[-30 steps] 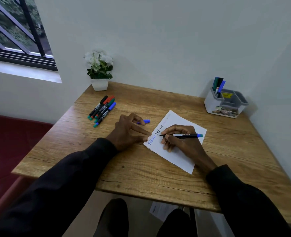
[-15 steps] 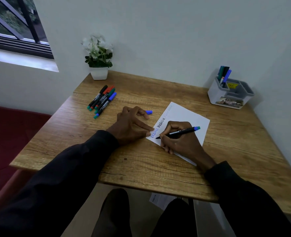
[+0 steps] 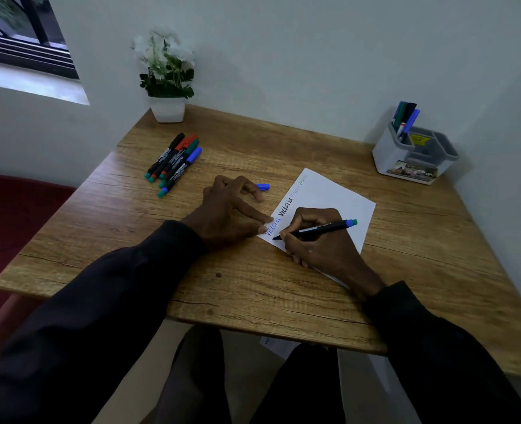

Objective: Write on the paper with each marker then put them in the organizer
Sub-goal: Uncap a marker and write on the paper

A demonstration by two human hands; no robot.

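Wooden table (image 3: 253,289): organizer (image 3: 412,157) holds three markers (image 3: 405,117); four spare markers (image 3: 173,162) lie left. Left hand (image 3: 231,212) pins paper (image 3: 329,203), fingers spread; right hand (image 3: 320,240) pinches marker (image 3: 314,229).

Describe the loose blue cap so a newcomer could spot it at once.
Start at the white paper on the wooden table. Just off its left edge, beyond the left hand, lies the blue cap. It is short and alone, unlike the full-length markers grouped farther left.

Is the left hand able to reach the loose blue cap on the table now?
Probably yes. The blue cap lies just beyond the left hand, nothing between them, though its fingers pin the paper.
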